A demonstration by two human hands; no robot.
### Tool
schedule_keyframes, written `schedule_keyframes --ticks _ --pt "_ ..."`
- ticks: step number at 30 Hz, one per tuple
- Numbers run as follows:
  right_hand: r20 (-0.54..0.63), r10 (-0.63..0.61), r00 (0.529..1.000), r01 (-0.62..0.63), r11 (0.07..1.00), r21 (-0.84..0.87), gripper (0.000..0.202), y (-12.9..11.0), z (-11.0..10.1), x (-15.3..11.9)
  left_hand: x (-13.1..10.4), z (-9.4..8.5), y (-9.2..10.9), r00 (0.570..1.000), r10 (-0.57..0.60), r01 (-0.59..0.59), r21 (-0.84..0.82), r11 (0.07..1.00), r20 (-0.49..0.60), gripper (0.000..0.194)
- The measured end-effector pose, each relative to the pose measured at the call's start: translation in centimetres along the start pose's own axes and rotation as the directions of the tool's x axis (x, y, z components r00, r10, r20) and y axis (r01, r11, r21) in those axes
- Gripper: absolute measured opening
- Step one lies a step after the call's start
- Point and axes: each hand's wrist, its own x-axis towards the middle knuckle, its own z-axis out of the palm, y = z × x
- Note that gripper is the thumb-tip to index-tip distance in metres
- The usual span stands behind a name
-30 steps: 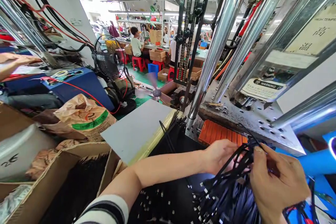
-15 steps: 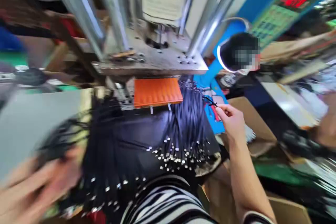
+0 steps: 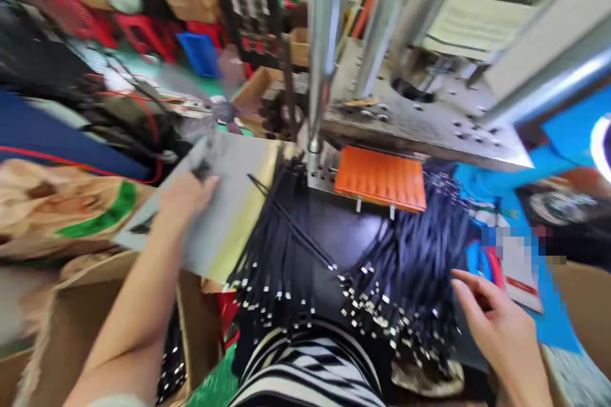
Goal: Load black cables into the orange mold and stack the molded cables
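My left hand (image 3: 188,194) reaches over a grey board left of the press, its fingers closed on a black cable bundle (image 3: 203,170) that shows on both sides of the hand; its grip is partly hidden. My right hand (image 3: 499,315) is empty beside the right-hand heap, thumb and curled fingers apart. Many black cables with small silver ends (image 3: 405,267) lie fanned in that heap. Another row of black cables (image 3: 281,248) hangs over the table's left part. Between the two groups sits an orange ribbed block (image 3: 380,179) beneath the press plate (image 3: 429,124).
Metal columns (image 3: 327,44) rise from the press. The grey board (image 3: 229,203) has a yellow edge strip. An open cardboard box (image 3: 90,305) with cables inside stands at lower left. A small fan (image 3: 222,109) is behind the board. Red-handled pliers (image 3: 495,267) lie on the blue surface at right.
The view has turned left. My left hand has moved away from me over the grey board with the cables. My right hand, earlier pinching a black cable, is now empty and nearer me.
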Motion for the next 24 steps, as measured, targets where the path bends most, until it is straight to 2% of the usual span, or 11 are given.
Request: schedule_keyframes --ticks 1,2,4,5,7,10,15,17,20,22,24 --pt "0.106 -0.169 0.980 0.160 0.984 0.082 0.037 -3.2 1.0 1.2 -0.4 -0.2 -1.4 0.997 -0.071 0.071 0.040 0.997 -0.017 0.061" --pt "0.233 -0.328 0.916 0.297 0.942 0.157 0.034 -6.7 2.2 2.1 -0.7 -0.1 -2.2 0.993 -0.115 0.118 0.070 0.991 -0.040 0.065" --pt "0.421 -0.549 0.723 0.495 0.835 0.239 0.028 -13.3 4.8 3.1 -1.4 0.5 -2.3 0.986 -0.121 0.135 0.122 0.983 -0.116 0.065" --pt "0.507 -0.590 0.629 0.565 0.794 0.223 0.026 -16.3 6.2 3.4 -1.9 0.8 -1.9 0.982 -0.091 0.116 0.149 0.982 -0.164 0.063" --pt "0.624 -0.572 0.532 0.648 0.750 0.134 0.024 -20.9 8.9 3.6 -3.1 0.9 -0.7 0.969 0.017 0.033 0.198 0.980 -0.247 0.062" --pt "0.668 -0.521 0.531 0.661 0.748 0.058 0.022 -24.4 12.1 3.7 -5.5 0.2 1.0 0.926 0.249 -0.179 0.249 0.952 -0.285 0.062" --pt "0.638 -0.536 0.553 0.595 0.790 0.148 0.010 -25.0 13.6 4.0 -8.3 -1.3 3.1 0.800 0.506 -0.456 0.220 0.862 -0.322 0.058" --pt "0.608 -0.574 0.549 0.569 0.789 0.231 0.016 -24.6 12.7 4.3 -9.0 -1.8 3.8 0.805 0.494 -0.482 0.122 0.868 -0.329 0.047" --pt "0.518 -0.654 0.552 0.522 0.755 0.396 0.020 -24.0 10.0 4.4 -9.8 -2.3 4.9 0.883 0.432 -0.468 -0.262 0.844 -0.183 0.041" --pt "0.470 -0.695 0.545 0.487 0.718 0.497 0.019 -23.6 8.2 4.2 -10.0 -2.6 6.0 0.883 0.469 -0.365 -0.655 0.661 -0.019 0.042" --pt "0.436 -0.719 0.541 0.458 0.687 0.564 0.018 -23.0 7.0 3.8 -9.8 -3.2 7.6 0.832 0.553 -0.185 -0.910 0.372 0.057 0.041"
